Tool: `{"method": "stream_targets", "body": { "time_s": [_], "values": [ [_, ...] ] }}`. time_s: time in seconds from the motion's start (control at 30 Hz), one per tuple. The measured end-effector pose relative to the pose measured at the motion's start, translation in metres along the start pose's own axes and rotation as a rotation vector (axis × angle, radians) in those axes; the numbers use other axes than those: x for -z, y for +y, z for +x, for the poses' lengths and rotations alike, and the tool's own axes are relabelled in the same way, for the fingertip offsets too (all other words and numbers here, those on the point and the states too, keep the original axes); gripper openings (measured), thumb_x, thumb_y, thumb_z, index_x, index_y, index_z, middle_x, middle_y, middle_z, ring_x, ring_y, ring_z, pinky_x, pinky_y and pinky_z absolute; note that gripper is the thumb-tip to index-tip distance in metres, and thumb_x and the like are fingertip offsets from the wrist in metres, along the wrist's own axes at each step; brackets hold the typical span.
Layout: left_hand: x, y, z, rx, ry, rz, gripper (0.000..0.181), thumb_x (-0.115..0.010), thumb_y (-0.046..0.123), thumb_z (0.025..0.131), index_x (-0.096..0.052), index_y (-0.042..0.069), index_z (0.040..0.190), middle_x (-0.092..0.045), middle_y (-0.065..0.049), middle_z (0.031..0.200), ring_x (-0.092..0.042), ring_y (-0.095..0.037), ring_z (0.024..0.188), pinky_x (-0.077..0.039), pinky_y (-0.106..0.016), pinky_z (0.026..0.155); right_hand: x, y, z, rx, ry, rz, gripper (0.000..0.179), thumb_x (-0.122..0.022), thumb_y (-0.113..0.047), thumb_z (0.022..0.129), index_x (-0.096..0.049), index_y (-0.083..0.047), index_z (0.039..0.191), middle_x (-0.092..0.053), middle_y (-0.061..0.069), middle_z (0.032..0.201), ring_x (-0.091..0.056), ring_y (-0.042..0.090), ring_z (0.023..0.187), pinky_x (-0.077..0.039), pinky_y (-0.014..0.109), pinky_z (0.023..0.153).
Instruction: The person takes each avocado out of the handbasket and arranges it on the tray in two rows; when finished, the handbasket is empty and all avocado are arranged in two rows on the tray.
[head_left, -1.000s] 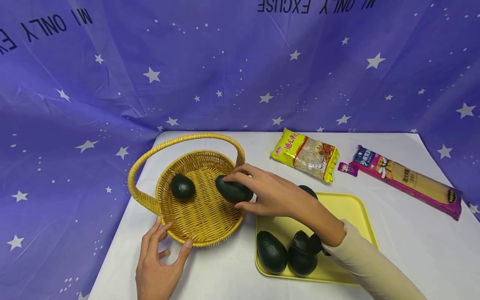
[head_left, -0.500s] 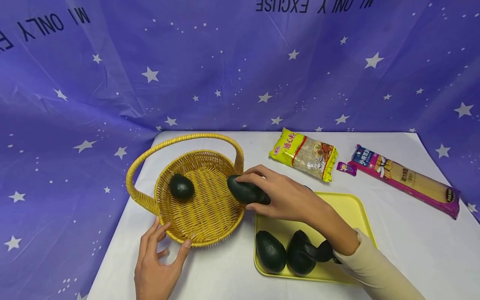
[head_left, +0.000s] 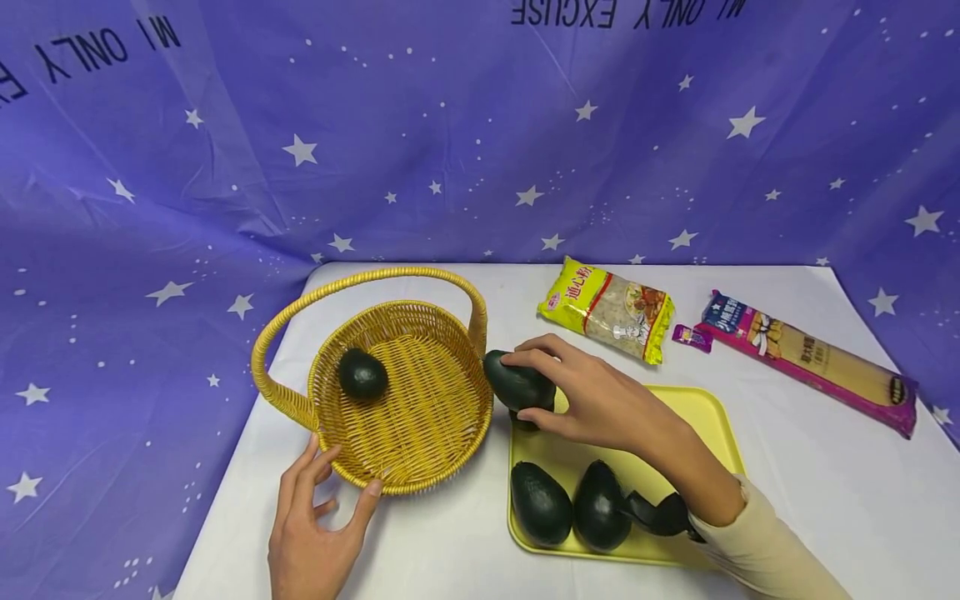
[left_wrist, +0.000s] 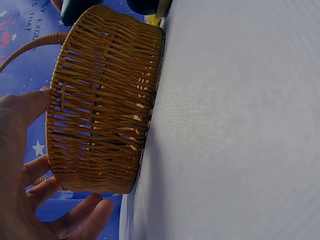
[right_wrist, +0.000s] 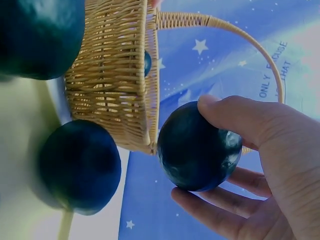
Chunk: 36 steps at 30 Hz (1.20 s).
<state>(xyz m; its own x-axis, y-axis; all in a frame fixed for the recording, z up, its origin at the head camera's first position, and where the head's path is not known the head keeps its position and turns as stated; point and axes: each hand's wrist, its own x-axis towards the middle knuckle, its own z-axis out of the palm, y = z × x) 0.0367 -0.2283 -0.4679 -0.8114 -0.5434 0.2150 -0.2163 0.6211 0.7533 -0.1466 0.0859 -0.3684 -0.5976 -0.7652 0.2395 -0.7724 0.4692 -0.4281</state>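
Note:
My right hand (head_left: 588, 387) grips a dark green avocado (head_left: 517, 382) between thumb and fingers, just right of the yellow wicker basket (head_left: 480, 433) and over the near-left part of the yellow tray (head_left: 720, 433). In the right wrist view the held avocado (right_wrist: 195, 145) hangs above another avocado (right_wrist: 80, 165). One avocado (head_left: 363, 375) lies inside the basket at its left. Two more, a left avocado (head_left: 542, 504) and a right avocado (head_left: 602, 507), rest at the tray's front edge. My left hand (head_left: 318, 525) touches the basket's front rim with spread fingers and thumb.
A yellow noodle packet (head_left: 607, 310), a small purple sachet (head_left: 692, 337) and a long purple pasta packet (head_left: 810, 358) lie at the back right of the white table. The basket's tall handle (head_left: 390, 273) arches over its far side. A starry purple cloth (head_left: 465, 150) hangs behind.
My right hand has moved right with the avocado, from above the basket to beyond its right rim, over the tray. The left hand stays at the basket's rim.

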Motion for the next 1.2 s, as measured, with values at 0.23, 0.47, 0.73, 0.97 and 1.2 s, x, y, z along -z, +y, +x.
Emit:
{"method": "stream_targets", "body": {
  "time_s": [0.23, 0.47, 0.73, 0.97, 1.2],
  "values": [
    [0.000, -0.001, 0.001, -0.001, 0.016, 0.011, 0.068, -0.097, 0.031, 0.083, -0.068, 0.020, 0.143, -0.048, 0.012, 0.164, -0.063, -0.013, 0.123, -0.046, 0.000, 0.082, 0.003, 0.006, -0.013, -0.021, 0.034, -0.031, 0.066, -0.089, -0.032, 0.092, -0.059, -0.021, 0.150, -0.059, 0.001, 0.145, -0.068, 0.011, 0.102, -0.062, 0.032, 0.083],
    [0.000, 0.001, 0.001, 0.005, 0.002, 0.003, 0.067, -0.096, 0.032, 0.084, -0.067, 0.021, 0.144, -0.047, 0.011, 0.164, -0.064, -0.018, 0.125, -0.045, 0.000, 0.082, 0.007, 0.014, -0.027, -0.026, 0.088, -0.058, 0.067, -0.090, -0.033, 0.090, -0.060, -0.021, 0.149, -0.060, 0.001, 0.144, -0.067, 0.020, 0.122, -0.061, 0.043, 0.098],
    [0.000, 0.002, -0.001, 0.013, 0.012, 0.014, 0.066, -0.096, 0.032, 0.084, -0.068, 0.022, 0.143, -0.047, 0.012, 0.164, -0.063, -0.014, 0.123, -0.046, 0.000, 0.081, 0.012, 0.026, -0.045, -0.092, 0.128, -0.075, 0.067, -0.091, -0.031, 0.089, -0.061, -0.020, 0.147, -0.059, 0.007, 0.145, -0.064, 0.028, 0.129, -0.062, 0.048, 0.094],
    [0.000, 0.003, -0.001, 0.011, 0.009, 0.009, 0.067, -0.096, 0.033, 0.084, -0.068, 0.023, 0.143, -0.047, 0.011, 0.164, -0.064, -0.017, 0.124, -0.044, 0.001, 0.082, 0.013, 0.035, -0.060, -0.119, 0.168, -0.100, 0.069, -0.094, -0.028, 0.086, -0.061, -0.021, 0.147, -0.060, 0.007, 0.143, -0.070, 0.027, 0.118, -0.065, 0.046, 0.083],
    [-0.001, 0.003, -0.001, 0.019, 0.012, 0.018, 0.066, -0.096, 0.032, 0.084, -0.068, 0.022, 0.143, -0.047, 0.014, 0.164, -0.061, -0.011, 0.122, -0.046, 0.000, 0.081, 0.017, 0.044, -0.074, -0.133, 0.204, -0.108, 0.071, -0.096, -0.020, 0.082, -0.062, -0.019, 0.145, -0.062, 0.005, 0.142, -0.071, 0.025, 0.116, -0.065, 0.046, 0.083]
  ]
}}
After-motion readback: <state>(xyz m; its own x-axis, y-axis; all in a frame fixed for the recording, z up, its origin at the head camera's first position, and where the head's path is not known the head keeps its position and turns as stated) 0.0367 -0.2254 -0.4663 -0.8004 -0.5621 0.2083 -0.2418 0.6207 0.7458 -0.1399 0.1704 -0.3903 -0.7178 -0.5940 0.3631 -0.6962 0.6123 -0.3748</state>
